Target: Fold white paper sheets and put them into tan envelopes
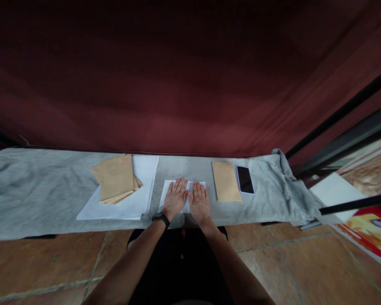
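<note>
A white sheet of paper (165, 191), seemingly folded, lies on the grey cloth in front of me. My left hand (175, 198) rests flat on its middle, fingers stretched out and pointing away from me. Beside it, my right hand (199, 201) presses flat on the right part of the same paper, fingers extended. The two thumbs nearly meet. Both hands cover much of the sheet, so its fold cannot be made out fully. Right of the hands lies a single brown envelope (226, 181).
At left, several brown envelopes (116, 178) are fanned on white paper sheets (146, 178). A phone (245, 180) with a dark screen lies at right. Grey cloth (51, 186) covers the narrow table. A dark red curtain (184, 106) hangs behind; a black pole (352, 205) is at right.
</note>
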Action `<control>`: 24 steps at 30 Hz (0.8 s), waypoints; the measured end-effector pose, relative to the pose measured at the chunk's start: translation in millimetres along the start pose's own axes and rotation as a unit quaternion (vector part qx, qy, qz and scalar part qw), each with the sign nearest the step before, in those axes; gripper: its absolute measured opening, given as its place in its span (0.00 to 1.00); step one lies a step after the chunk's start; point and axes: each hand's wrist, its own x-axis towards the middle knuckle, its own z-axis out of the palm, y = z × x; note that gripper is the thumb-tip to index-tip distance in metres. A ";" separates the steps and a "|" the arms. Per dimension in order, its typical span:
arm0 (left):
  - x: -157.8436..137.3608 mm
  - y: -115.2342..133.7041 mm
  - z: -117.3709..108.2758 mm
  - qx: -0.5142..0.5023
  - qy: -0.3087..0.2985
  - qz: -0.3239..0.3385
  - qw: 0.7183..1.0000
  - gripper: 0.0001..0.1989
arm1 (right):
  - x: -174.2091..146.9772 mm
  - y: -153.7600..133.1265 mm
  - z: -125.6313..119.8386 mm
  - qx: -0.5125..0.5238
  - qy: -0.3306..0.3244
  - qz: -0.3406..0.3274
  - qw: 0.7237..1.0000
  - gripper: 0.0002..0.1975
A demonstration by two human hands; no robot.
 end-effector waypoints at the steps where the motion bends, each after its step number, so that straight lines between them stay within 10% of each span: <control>1: 0.0 -0.3 0.3 0.002 -0.007 0.004 1.000 0.29 | 4.3 -5.4 0.8 0.009 -0.019 -0.012 1.000 0.27; 24: -13.8 -27.3 5.5 0.008 0.056 -0.139 0.989 0.31 | 4.6 21.1 9.4 -0.033 0.052 0.014 0.998 0.31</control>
